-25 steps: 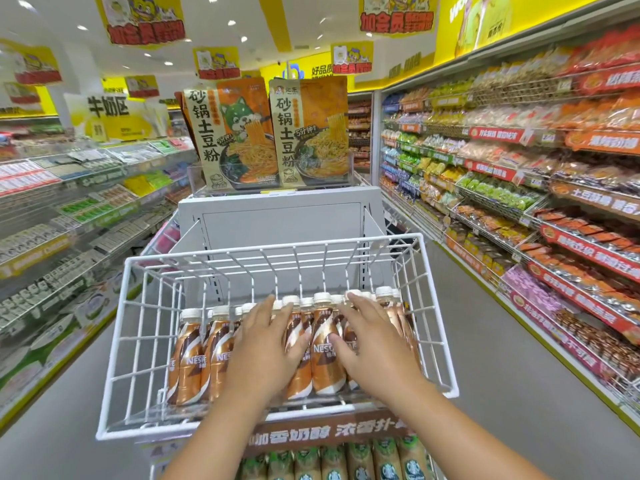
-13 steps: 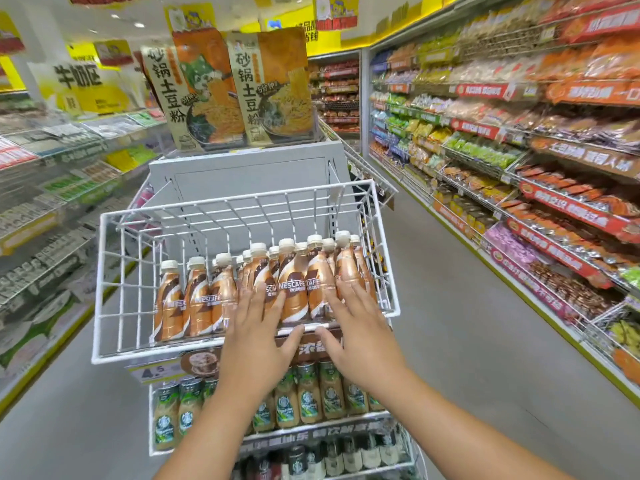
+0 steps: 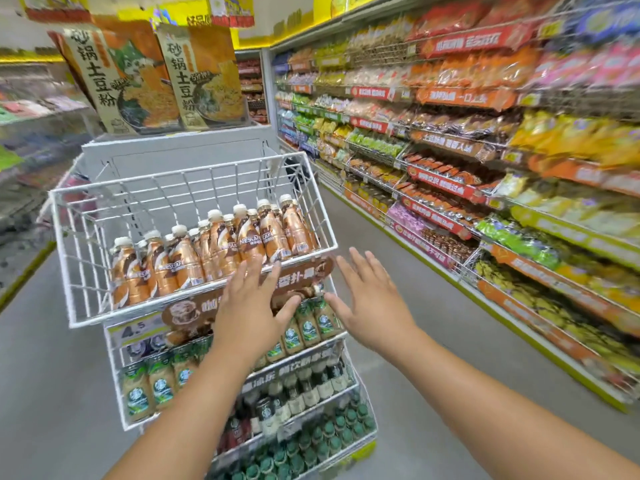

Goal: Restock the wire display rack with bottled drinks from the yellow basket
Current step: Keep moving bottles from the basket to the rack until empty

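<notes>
The white wire display rack stands in the aisle in front of me. Its top basket holds a row of brown coffee bottles with white caps along the front. Lower tiers hold green-labelled bottles and dark bottles. My left hand hovers flat with straight fingers just before the top basket's front edge, holding nothing. My right hand is spread with straight fingers to the right of the rack, clear of the bottles. No yellow basket is in view.
Two big noodle packs stand on the grey unit behind the rack. Stocked snack shelves run along the right side. Blurred shelves line the left. Grey floor lies open to the right of the rack.
Both hands have come off the coffee bottles and drawn back towards me, the right one swinging out to the right. The view has pulled back and tilted down, showing more lower tiers.
</notes>
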Available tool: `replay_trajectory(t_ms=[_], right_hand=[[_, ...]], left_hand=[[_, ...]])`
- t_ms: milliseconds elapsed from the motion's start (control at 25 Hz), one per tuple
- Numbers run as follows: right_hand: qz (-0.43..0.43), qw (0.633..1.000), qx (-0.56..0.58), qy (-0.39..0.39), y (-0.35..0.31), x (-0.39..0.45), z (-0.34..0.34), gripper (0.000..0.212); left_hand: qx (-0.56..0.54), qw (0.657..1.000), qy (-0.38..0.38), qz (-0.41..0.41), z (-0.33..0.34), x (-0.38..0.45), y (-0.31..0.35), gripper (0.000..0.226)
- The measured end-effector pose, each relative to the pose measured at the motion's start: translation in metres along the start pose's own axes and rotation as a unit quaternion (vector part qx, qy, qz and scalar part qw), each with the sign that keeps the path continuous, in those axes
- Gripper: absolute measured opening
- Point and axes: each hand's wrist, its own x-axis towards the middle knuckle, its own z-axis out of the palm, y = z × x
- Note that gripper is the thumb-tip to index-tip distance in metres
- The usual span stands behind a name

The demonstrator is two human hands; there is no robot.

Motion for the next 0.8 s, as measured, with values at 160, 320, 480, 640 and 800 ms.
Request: replay_trajectory(t_ms=[160, 320, 480, 640, 800], right_hand=[[0.057, 0.998, -0.018, 0.016, 0.011, -0.061, -0.029, 0.073], [0.124, 0.99, -0.039, 0.049, 0.039, -0.116, -0.054, 0.074], [0.185, 0.976, -0.073, 0.085, 0.076, -0.18, -0.079, 0.073], [0.259, 0.955, -0.079, 0.118, 0.128, -0.256, -0.116, 0.071], [0.338, 0.926, -0.096, 0.139, 0.192, -0.353, -0.148, 0.073]], left_hand=[[-0.038, 0.997, -0.002, 0.064, -0.008, -0.025, 0.034, 0.075], [-0.073, 0.987, 0.024, 0.141, -0.004, -0.041, 0.086, 0.075], [-0.099, 0.972, 0.013, 0.212, 0.009, -0.062, 0.155, 0.076], [-0.118, 0.954, -0.004, 0.276, 0.022, -0.093, 0.244, 0.076], [-0.146, 0.922, -0.028, 0.357, 0.038, -0.148, 0.358, 0.076]])
